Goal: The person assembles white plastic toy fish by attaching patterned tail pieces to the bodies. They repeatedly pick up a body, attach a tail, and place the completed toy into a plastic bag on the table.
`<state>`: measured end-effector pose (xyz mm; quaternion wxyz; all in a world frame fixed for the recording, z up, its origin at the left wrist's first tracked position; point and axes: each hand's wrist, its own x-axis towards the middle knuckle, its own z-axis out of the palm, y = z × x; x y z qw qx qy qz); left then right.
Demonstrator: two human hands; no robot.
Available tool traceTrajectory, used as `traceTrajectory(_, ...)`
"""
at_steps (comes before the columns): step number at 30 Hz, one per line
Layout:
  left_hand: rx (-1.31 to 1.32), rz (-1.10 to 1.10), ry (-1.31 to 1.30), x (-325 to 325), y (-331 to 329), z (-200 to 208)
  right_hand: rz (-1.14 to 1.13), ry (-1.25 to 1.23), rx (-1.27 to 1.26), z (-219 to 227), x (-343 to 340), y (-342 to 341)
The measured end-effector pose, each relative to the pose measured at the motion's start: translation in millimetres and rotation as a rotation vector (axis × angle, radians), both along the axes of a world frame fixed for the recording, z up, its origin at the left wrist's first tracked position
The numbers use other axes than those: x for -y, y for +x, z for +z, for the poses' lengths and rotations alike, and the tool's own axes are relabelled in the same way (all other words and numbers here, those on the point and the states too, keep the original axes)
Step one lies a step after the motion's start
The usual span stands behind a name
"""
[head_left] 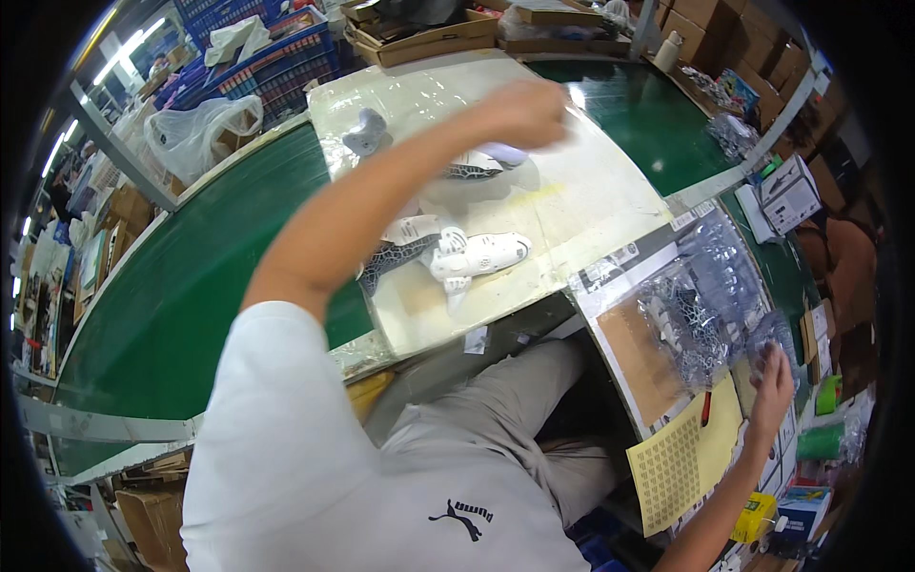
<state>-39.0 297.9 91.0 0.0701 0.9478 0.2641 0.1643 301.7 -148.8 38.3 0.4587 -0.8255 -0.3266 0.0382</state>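
Note:
My left arm crosses over the pale work board (610, 181). My left hand (527, 112) is above its far part, smeared by motion, so its fingers cannot be made out. Below that hand lie a white piece with a black web pattern (474, 167) and a pale lavender piece (503, 153). Nearer me is a white, rocket-shaped plastic piece (486, 255), beside a dark web-patterned part (396, 253). A greyish rounded piece (364, 132) lies at the far left. On the right, my right hand (774, 386) has its fingers closed on a clear plastic bag (770, 334).
More clear bags (701, 315) with web-patterned pieces lie on the right-hand surface. Beside them are a yellow sticker sheet (672, 472) and a red-and-black pen (706, 408). A green belt (219, 286) runs past the board. Blue crates (286, 71) and cardboard trays (429, 38) stand beyond.

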Motion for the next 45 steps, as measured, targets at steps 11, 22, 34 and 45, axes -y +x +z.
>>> traceTrajectory(11,-0.042,0.709,-0.219,-43.4,-231.6,-70.1,0.237,0.178,-0.059,21.5,-6.5,-113.7)
traceTrajectory(22,0.554,-0.202,-0.845,216.0,-80.8,-14.2,0.463,0.545,-0.088,20.4,-123.9,-275.4)
traceTrajectory(34,0.606,-0.472,-2.273,281.2,11.5,-88.7,0.119,0.718,-0.442,-34.3,-68.8,-201.9)
traceTrajectory(45,0.607,-0.363,-1.569,272.5,25.0,-94.4,0.157,0.541,-0.467,-46.6,-43.0,-185.7)
